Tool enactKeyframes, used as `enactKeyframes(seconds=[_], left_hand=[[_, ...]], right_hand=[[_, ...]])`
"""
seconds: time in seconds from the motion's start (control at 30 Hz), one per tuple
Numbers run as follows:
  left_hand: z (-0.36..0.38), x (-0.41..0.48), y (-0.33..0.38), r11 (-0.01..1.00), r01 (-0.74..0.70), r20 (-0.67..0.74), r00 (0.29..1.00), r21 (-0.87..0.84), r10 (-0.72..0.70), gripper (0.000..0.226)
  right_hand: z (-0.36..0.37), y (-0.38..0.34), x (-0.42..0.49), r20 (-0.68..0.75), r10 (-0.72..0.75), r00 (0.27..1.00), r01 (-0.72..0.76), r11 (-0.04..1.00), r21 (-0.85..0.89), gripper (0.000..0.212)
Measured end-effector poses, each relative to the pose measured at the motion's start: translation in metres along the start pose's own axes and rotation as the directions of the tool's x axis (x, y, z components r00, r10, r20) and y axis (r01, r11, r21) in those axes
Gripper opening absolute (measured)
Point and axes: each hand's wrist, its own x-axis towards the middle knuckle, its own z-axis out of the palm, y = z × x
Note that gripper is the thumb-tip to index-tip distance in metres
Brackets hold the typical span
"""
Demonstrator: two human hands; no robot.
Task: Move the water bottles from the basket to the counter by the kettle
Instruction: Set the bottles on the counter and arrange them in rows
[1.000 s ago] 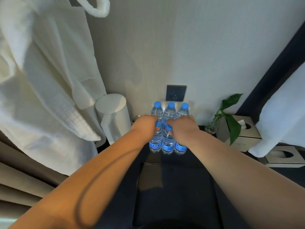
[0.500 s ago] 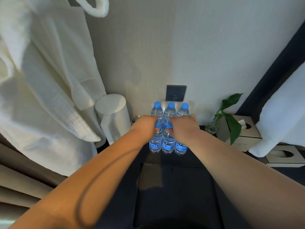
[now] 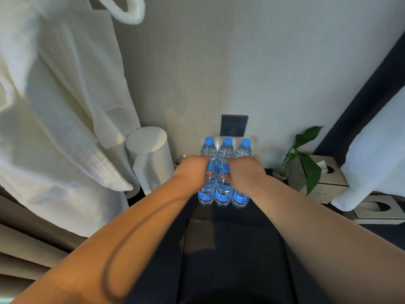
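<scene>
One dark counter (image 3: pixel 230 249) | white kettle (image 3: pixel 151 159) on its left side | six water bottles (image 3: pixel 223 195) stand just beside kettle by the wall, same spot as before | left hand (image 3: pixel 192 170) and right hand (image 3: pixel 245 172) still grip the front tops, fingers curled, bottles right under both hands

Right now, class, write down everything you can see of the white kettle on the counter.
The kettle is a plain white cylinder with a matte, plastic-looking shell, a flat closed lid and a boxy handle facing the camera. It stands upright on the dark counter by the wall, left of the water bottles and apart from them. A hanging white robe covers its left edge; contact cannot be told. The left hand is near, not touching.
</scene>
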Motion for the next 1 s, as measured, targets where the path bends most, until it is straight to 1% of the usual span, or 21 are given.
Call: enactKeyframes(seconds=[0.23,0.5,0.73,1.0], left_hand=[[-0.003,0.008,0.0,1.0,0.001,0.025,1.0,0.007,-0.001,0.019],[-0.01,0.027,0.0,1.0,0.012,0.034,0.999,-0.004,-0.011,0.021],[-0.013,0.04,-0.004,1.0,0.011,0.054,0.999,0.003,-0.011,0.017],[-0.009,0.046,-0.007,1.0,0.009,0.044,0.999,-0.004,-0.009,0.016]], right_hand=[[0.0,0.001,0.005,-0.01,0.018,1.0,-0.018,1.0,0.007,0.03],[0.0,0.005,0.022,-0.029,0.032,0.999,-0.031,0.999,0.023,0.029],[0.001,0.007,0.037,-0.035,0.044,0.998,-0.046,0.998,-0.045,0.029],[0.004,0.012,0.043,-0.067,0.049,0.997,-0.051,0.999,-0.016,0.027]])
